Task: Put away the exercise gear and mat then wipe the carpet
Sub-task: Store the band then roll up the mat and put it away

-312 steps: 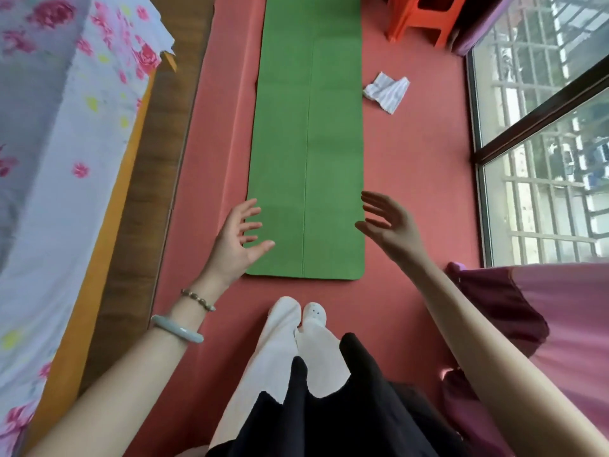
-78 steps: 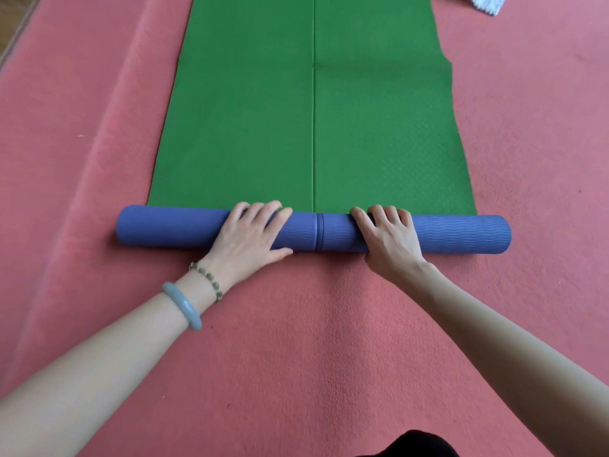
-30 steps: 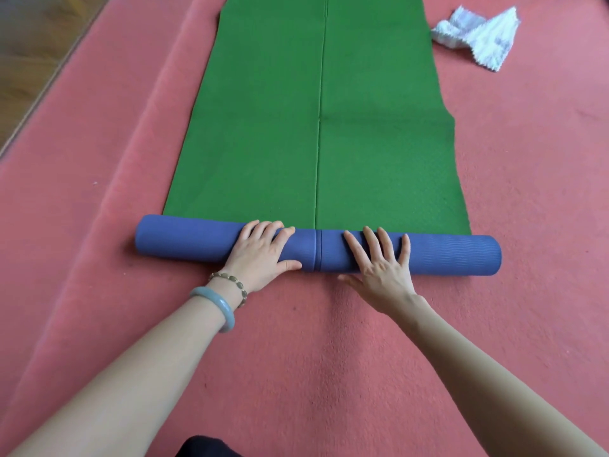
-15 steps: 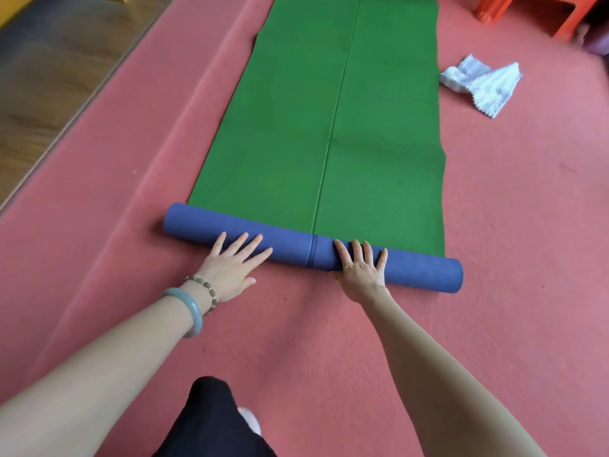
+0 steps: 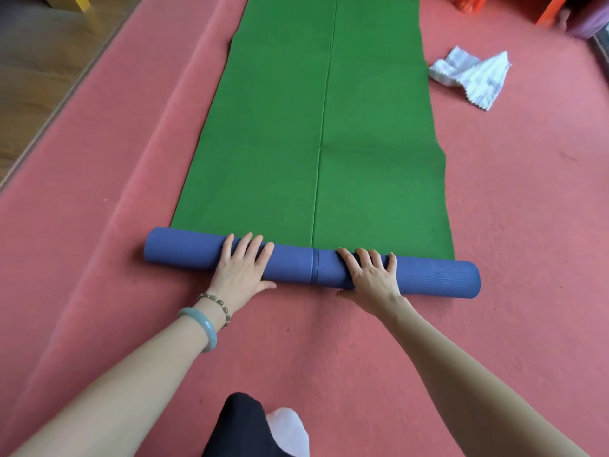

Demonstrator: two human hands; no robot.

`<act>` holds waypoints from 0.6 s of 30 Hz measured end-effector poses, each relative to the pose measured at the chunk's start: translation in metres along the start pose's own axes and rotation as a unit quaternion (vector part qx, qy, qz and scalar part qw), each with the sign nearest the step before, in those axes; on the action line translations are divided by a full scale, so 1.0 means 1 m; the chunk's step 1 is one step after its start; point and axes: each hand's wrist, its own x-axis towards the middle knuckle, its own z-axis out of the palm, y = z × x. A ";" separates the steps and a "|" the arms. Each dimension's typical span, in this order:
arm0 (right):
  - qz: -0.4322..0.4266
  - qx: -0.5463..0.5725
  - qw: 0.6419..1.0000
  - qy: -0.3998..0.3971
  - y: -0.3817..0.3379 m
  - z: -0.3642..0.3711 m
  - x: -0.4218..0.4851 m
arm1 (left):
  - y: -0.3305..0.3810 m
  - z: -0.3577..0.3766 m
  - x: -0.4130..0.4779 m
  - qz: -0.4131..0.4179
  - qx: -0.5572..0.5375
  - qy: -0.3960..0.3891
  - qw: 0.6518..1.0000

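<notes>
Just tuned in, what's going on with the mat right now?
A person is bent over the exercise mat, which is partly rolled up from its near end. The left hand and right hand both press on the blue roll, fingers laid over its top. Most of the green side lies flat on the red carpet, not yet rolled. A crumpled white cloth lies on the carpet to the right of the mat, untouched.
</notes>
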 end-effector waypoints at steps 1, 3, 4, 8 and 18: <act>0.000 -0.007 1.000 0.003 0.001 -0.001 0.002 | -0.002 -0.001 0.003 0.007 0.005 -0.001 1.000; -0.003 -0.019 1.000 0.006 0.002 -0.003 0.005 | -0.009 -0.003 0.009 0.026 0.015 0.012 0.999; -0.002 -0.019 1.000 0.004 0.002 -0.005 0.007 | -0.012 -0.005 0.011 0.033 0.020 0.018 0.999; 0.001 -0.019 1.000 0.013 -0.002 -0.006 0.003 | -0.008 -0.004 0.004 0.031 0.025 0.047 0.998; -0.023 -0.040 0.995 0.092 -0.007 0.025 -0.063 | 0.025 0.000 -0.060 0.027 0.005 0.085 0.996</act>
